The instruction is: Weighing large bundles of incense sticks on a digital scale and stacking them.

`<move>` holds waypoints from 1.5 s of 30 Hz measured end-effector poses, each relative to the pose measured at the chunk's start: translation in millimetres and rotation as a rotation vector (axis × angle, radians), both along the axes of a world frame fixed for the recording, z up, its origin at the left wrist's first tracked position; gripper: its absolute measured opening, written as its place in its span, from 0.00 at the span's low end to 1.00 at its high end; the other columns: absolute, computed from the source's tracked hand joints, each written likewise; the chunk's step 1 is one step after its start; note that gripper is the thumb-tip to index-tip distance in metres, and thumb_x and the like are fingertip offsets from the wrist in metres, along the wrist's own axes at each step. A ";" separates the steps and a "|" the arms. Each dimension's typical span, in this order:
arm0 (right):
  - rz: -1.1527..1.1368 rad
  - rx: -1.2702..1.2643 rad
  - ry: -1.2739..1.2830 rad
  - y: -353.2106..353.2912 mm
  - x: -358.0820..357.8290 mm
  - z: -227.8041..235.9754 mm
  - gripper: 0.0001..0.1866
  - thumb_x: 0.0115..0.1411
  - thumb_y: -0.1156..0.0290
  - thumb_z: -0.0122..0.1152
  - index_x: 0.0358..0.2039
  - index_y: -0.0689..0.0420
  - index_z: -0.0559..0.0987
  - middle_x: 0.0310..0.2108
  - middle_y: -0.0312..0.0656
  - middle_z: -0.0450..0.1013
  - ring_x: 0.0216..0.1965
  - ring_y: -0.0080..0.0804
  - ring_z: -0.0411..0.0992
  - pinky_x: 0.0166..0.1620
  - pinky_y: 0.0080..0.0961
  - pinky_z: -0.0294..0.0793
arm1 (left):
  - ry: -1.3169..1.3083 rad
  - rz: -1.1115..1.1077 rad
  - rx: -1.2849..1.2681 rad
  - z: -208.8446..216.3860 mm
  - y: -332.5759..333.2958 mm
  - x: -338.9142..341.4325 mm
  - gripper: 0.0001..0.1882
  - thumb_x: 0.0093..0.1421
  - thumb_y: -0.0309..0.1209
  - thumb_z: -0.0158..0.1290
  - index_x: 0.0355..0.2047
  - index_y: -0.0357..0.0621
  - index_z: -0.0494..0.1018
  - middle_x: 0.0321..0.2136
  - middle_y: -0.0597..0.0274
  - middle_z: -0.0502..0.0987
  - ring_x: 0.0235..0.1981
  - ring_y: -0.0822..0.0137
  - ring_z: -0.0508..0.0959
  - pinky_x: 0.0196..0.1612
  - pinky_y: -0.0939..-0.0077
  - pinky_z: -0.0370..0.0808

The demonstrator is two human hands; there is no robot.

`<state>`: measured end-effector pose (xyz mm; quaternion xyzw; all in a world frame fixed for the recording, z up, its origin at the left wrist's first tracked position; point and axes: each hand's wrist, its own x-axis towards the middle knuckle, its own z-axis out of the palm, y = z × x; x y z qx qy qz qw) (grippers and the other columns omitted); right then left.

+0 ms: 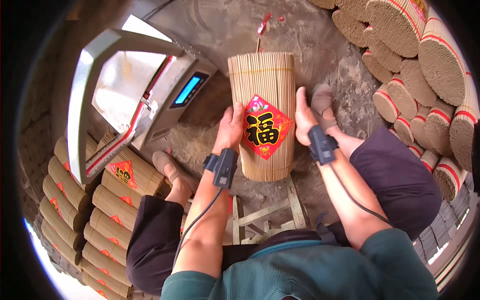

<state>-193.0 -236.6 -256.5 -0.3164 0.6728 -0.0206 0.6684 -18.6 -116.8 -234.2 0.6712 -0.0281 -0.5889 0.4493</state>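
A thick bundle of thin sticks, seemingly incense (261, 75), stands out between my two hands, with a red diamond label (267, 131) on its upper side. My left hand (230, 127) presses on its left flank, thumb pointing up along the edge and the other fingers hidden. On the opposite flank, my right hand (304, 117) supports it with the palm side; its thumb points up and the remaining fingers are mostly out of sight beneath. A thin yellowish tie runs round the bundle near its far end.
At left stands a silver machine (150, 115) with a raised frame and a lit blue display (188, 92). Labelled bundles (117, 207) are stacked at lower left. Brown-ended bundles (440, 70) pile up at right. A wooden stool (265, 216) is below the held bundle; red scraps (264, 23) lie ahead.
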 end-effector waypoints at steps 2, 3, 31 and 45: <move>-0.060 0.102 -0.280 0.2 2.1 15.7 0.53 0.58 0.27 0.25 0.60 0.67 0.63 0.59 0.50 0.64 0.60 0.36 0.61 0.60 0.26 0.57 | 0.082 0.091 0.002 -6.0 8.5 2.5 0.40 0.61 0.59 0.47 0.56 0.31 0.61 0.51 0.52 0.71 0.49 0.64 0.71 0.53 0.69 0.67; -0.056 0.080 -0.286 -6.6 -1.6 7.3 0.53 0.58 0.27 0.25 0.60 0.67 0.63 0.59 0.50 0.64 0.60 0.36 0.61 0.60 0.26 0.57 | 0.054 0.096 0.010 -16.4 -1.3 1.2 0.41 0.60 0.59 0.47 0.57 0.31 0.60 0.52 0.51 0.70 0.50 0.64 0.71 0.54 0.69 0.67; -0.045 -0.001 -0.245 -21.5 -9.3 -45.7 0.44 0.62 0.32 0.31 0.62 0.59 0.61 0.63 0.41 0.59 0.62 0.31 0.57 0.65 0.32 0.53 | 0.211 0.072 -0.041 -29.3 -18.1 0.6 0.48 0.55 0.64 0.49 0.58 0.32 0.59 0.53 0.48 0.69 0.54 0.60 0.68 0.57 0.64 0.64; 0.184 -0.113 -0.769 -14.3 14.4 143.0 0.47 0.50 0.54 0.71 0.60 0.67 0.57 0.56 0.45 0.65 0.58 0.33 0.62 0.62 0.31 0.57 | 0.109 -0.071 -0.358 121.2 -2.3 17.1 0.45 0.42 0.35 0.71 0.57 0.38 0.59 0.51 0.57 0.71 0.52 0.63 0.70 0.56 0.67 0.67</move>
